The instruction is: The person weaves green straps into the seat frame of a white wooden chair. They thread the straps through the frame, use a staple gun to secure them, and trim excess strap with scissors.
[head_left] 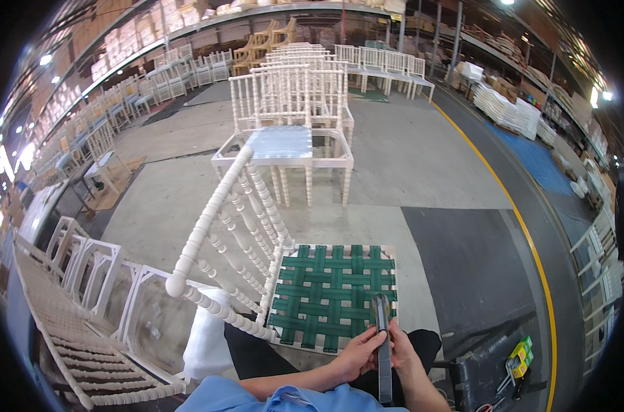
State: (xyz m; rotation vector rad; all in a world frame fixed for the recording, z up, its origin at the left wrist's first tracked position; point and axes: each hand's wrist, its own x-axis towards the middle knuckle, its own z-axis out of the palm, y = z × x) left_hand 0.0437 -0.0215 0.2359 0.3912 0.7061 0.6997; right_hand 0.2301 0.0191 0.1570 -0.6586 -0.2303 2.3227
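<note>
A white chair (221, 206) with a turned spindle back stands before my knees, its back on the left. Wide green straps (332, 273) are woven in a grid across its seat frame. At the near right edge of the seat, both hands hold a long, narrow, dark grey tool (385, 371) upright; its exact kind is not clear. My left hand (362, 351) closes on it from the left with the fingertips. My right hand (400, 347) grips it from the right, its fingers partly hidden behind it. The tool's rounded far end reaches over the straps.
A row of white chairs (295, 93) stands ahead, the nearest with a pale blue seat panel (281, 142). More white chairs (113, 343) lie at the left. A black padded surface (473, 381) at lower right bears a green-yellow box (521, 357) and scissors (489, 406). A yellow line (532, 247) crosses the floor.
</note>
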